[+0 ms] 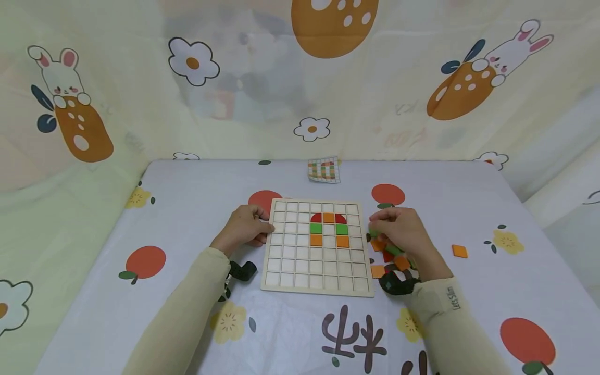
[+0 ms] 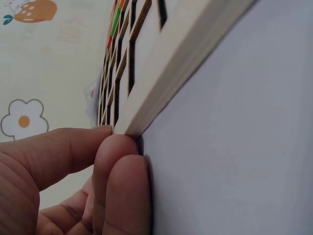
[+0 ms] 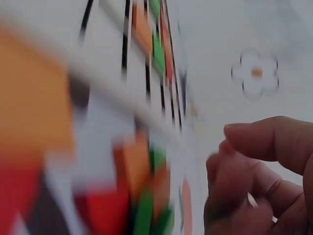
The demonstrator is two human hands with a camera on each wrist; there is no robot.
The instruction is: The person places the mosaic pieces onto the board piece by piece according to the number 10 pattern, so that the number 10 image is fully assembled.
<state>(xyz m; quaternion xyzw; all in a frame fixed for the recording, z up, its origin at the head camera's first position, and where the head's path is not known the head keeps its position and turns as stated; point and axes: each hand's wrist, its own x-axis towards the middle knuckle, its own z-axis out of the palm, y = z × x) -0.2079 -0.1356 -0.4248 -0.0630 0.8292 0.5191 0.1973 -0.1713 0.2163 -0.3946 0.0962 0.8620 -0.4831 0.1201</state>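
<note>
My left hand point(image 1: 246, 225) holds the left edge of a square wooden grid board point(image 1: 319, 293); in the left wrist view the thumb point(image 2: 73, 147) and fingertips meet at its pale rim. Seven pieces form an arch in the grid: an orange square point(image 1: 328, 217) between two red rounded pieces point(image 1: 316, 217), with green squares point(image 1: 341, 229) and orange ones below. Beyond the board's right edge, my right hand point(image 1: 405, 226) hovers over loose coloured pieces point(image 1: 401, 263). Its thumb and forefinger are close together in the right wrist view, with no piece visible between them.
A small pattern card point(image 1: 323, 170) with a coloured grid lies behind the board. One orange square point(image 1: 460, 251) sits apart, right of the right hand. A printed cloth covers the table, and a printed curtain point(image 1: 253, 104) hangs behind it. Black wrist devices point(image 1: 242, 271) are on both arms.
</note>
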